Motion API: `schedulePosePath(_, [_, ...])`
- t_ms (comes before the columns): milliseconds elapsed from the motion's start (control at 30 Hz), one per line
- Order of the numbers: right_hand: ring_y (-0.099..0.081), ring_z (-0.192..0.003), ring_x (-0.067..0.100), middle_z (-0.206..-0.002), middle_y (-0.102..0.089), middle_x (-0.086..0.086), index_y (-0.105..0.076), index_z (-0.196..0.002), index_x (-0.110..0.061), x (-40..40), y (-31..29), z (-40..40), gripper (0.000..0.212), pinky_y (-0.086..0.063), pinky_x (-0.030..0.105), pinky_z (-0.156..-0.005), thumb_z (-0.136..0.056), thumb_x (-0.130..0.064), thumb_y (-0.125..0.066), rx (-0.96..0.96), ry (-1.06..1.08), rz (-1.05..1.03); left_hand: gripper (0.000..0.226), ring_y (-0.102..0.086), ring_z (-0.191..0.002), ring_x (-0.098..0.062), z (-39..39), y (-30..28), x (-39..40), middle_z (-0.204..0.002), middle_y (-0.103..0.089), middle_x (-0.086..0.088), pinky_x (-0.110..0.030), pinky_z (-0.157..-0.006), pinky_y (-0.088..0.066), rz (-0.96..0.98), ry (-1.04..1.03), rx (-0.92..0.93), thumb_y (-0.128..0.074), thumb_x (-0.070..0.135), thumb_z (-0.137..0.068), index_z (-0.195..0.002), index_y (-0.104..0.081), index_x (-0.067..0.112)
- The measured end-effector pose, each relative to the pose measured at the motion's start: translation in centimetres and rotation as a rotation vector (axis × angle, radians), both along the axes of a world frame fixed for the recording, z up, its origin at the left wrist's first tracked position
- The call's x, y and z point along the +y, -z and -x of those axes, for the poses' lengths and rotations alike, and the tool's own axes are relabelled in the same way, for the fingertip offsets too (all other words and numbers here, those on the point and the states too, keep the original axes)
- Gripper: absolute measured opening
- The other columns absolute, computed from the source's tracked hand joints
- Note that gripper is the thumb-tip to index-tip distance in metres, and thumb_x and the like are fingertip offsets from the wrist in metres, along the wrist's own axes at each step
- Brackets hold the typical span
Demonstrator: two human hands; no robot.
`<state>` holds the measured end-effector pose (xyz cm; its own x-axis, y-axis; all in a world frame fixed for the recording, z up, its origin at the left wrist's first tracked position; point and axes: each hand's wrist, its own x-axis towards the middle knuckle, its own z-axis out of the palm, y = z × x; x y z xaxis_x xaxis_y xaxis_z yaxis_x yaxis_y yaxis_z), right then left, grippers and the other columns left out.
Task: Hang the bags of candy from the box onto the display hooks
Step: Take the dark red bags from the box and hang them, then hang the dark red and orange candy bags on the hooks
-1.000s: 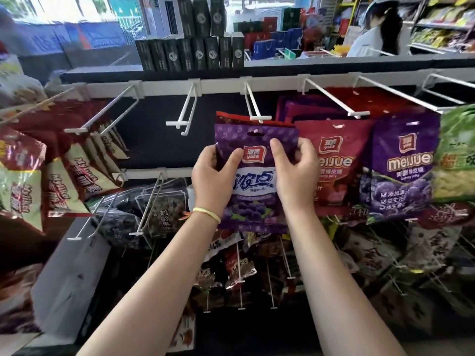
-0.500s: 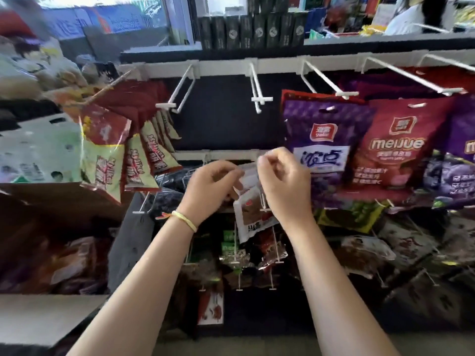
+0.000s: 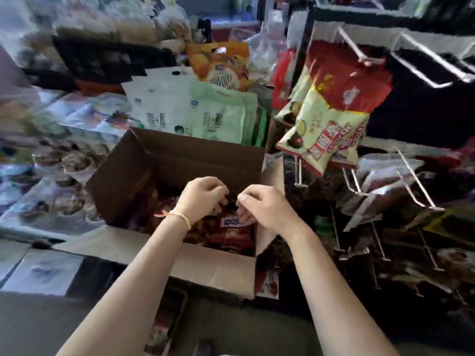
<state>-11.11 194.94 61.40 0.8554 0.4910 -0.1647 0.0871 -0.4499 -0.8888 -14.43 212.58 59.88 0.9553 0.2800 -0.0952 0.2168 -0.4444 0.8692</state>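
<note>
Both hands, left hand (image 3: 203,195) and right hand (image 3: 259,205), have left the hooks (image 3: 424,61) at two o'clock; loosely curled and empty, they hover over the box (image 3: 213,269), ready for another bag (image 3: 231,231).

Single head view, wide-angle, looking forward-down, close over open cardboard box (image 3: 180,160); display hooks (image 3: 421,57) at right.

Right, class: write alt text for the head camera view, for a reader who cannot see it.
Two bare hands, left hand and right hand, hover with loosely curled fingers over an open cardboard box holding red candy bags. To the right, red and yellow-green bags hang on white display hooks; the picture is blurred.
</note>
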Motion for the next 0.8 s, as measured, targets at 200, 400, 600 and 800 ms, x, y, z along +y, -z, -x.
schedulePosePath(200, [-0.055,-0.074,0.010,-0.093,-0.060,-0.004,-0.057,-0.116,-0.016,8.5,6.7,-0.6,0.025,-0.047,0.023,-0.066,-0.094,-0.028,-0.060,0.250,0.192,0.271,0.020,-0.068,-0.097,-0.024,0.3,9.3,7.8,-0.102,-0.075,-0.004,-0.032,-0.084,-0.051,-0.217,0.000,0.249,-0.057,0.024,-0.092,-0.095,-0.077,0.019])
schedulePosePath(400, [-0.064,-0.112,0.031,-0.128,-0.063,0.013,-0.050,-0.139,-0.007,10.3,13.8,-2.6,0.048,-0.052,0.045,-0.100,-0.096,-0.027,-0.057,0.773,0.601,0.085,0.024,-0.066,-0.094,-0.030,-0.3,13.5,9.8,-0.106,-0.070,-0.008,-0.039,-0.081,-0.057,-0.482,0.229,0.378,-0.050,0.031,-0.098,-0.105,-0.070,0.021])
schedulePosePath(600, [-0.056,-0.093,0.032,-0.109,-0.060,0.014,-0.056,-0.125,-0.014,9.8,16.2,-1.6,0.030,-0.048,0.045,-0.082,-0.096,-0.015,-0.050,0.956,0.771,-0.158,0.029,-0.066,-0.094,-0.028,-1.8,14.2,10.6,-0.107,-0.071,-0.008,-0.036,-0.077,-0.057,-0.558,0.347,0.418,-0.048,0.033,-0.100,-0.110,-0.071,0.020])
schedulePosePath(800, [-0.053,-0.110,0.034,-0.134,-0.053,0.016,-0.058,-0.119,-0.007,10.6,16.9,-1.7,0.025,-0.048,0.046,-0.076,-0.094,-0.008,-0.053,1.022,0.738,-0.159,0.022,-0.063,-0.086,-0.025,-2.1,14.3,10.4,-0.098,-0.069,-0.006,-0.031,-0.070,-0.051,-0.491,0.334,0.409,-0.049,0.030,-0.100,-0.095,-0.069,0.021])
